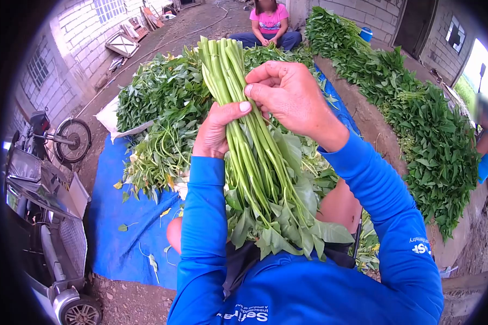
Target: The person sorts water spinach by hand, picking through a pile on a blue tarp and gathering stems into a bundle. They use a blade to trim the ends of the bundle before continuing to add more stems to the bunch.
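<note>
A bunch of long green stems (246,146) is held upright in front of my chest, its cut ends at the top and its leaves hanging down toward my lap. My left hand (218,127) is wrapped round the stems, thumb across the front. On the right side of the bunch, my right hand (290,97) has its thumb and index finger pinched together beside the stems; whether something thin is between them is too small to tell. Behind the bunch lies a heap of leafy greens (165,97) on a blue tarp (130,233).
A person in a pink shirt (269,23) sits beyond the heap. Bundled greens (417,119) run in a long row at the right, with another person (485,143) at the edge. A motorcycle with a metal sidecar (54,233) stands at the left.
</note>
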`<action>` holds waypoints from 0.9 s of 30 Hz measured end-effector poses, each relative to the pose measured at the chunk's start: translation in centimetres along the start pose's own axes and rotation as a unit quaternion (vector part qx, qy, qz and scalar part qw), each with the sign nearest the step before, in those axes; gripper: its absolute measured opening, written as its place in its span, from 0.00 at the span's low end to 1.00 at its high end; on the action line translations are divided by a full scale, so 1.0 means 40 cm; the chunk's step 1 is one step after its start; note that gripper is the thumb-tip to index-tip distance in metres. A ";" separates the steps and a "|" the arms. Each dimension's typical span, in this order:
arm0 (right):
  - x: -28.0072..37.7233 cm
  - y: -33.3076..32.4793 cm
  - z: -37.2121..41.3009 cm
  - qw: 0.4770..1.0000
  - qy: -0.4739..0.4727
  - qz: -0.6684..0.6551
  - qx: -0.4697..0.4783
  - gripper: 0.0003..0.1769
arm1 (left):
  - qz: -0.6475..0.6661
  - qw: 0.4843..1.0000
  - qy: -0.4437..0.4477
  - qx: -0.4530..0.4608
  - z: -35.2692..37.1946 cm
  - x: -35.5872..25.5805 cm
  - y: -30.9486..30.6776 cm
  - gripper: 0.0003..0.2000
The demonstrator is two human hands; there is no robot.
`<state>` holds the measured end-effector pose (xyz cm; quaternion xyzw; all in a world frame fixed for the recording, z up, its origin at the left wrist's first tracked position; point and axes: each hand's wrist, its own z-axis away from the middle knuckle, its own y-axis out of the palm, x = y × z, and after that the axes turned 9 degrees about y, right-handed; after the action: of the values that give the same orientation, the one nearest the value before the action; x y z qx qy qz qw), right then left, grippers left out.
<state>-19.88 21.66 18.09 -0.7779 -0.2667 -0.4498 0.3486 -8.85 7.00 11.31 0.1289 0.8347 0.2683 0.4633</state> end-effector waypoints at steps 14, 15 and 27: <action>-0.105 -0.018 0.137 0.995 0.047 0.008 0.083 0.11 | -0.040 0.993 0.078 -0.081 0.026 -0.008 -0.039 0.22; -0.114 -0.014 0.146 0.995 0.061 -0.004 0.080 0.11 | -0.042 0.991 0.083 -0.095 0.023 -0.002 -0.041 0.22; -0.148 -0.019 0.148 0.994 0.074 0.019 0.082 0.14 | -0.076 0.984 0.078 -0.141 0.009 0.047 -0.049 0.21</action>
<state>-20.09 26.16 10.98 -0.7161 -0.2611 -0.4763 0.4383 -9.50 6.35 8.73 -0.0232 0.8296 0.3565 0.4291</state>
